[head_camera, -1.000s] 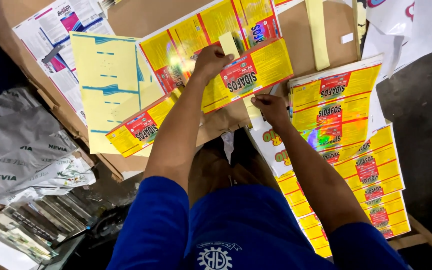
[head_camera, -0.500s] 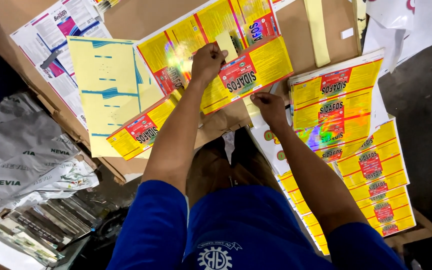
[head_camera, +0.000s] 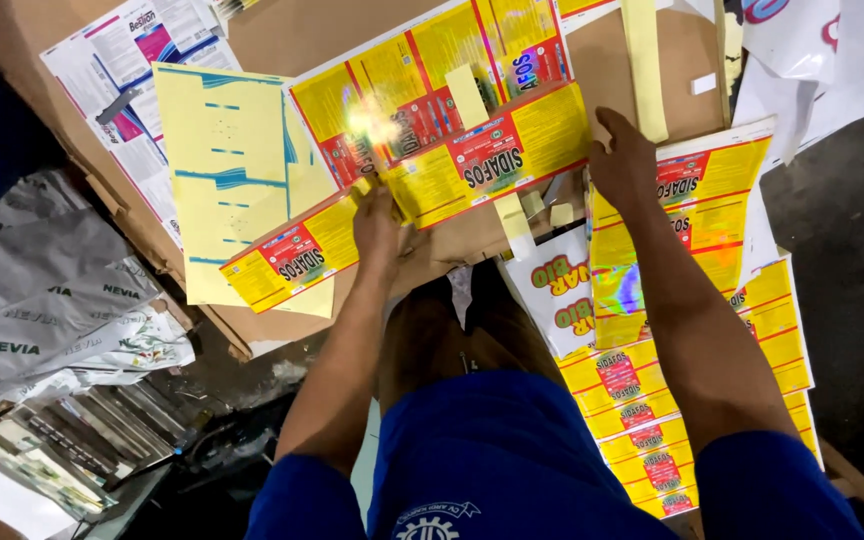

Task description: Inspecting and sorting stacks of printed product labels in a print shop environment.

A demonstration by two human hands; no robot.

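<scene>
A long yellow label strip with red patches point(head_camera: 492, 165) lies slanted across a brown cardboard sheet point(head_camera: 282, 35). My left hand point(head_camera: 377, 225) pinches the strip's lower edge near its middle. My right hand point(head_camera: 624, 160) rests palm down, fingers spread, on the top sheet of a stack of yellow label sheets point(head_camera: 722, 190) to the right. A wider yellow label sheet point(head_camera: 422, 70) lies under the strip's upper side. My knees and blue shorts fill the bottom of the view.
A pale yellow backing sheet point(head_camera: 222, 160) lies left of the strip. Silver foil bags point(head_camera: 32, 290) pile up at the left edge. A white printed sheet point(head_camera: 562, 290) sits below the strip. A pale paper strip point(head_camera: 644, 60) lies at the top right.
My left hand has slid down from the strip's top to its lower edge. My right hand has moved right and away from me, onto the stack of yellow sheets.
</scene>
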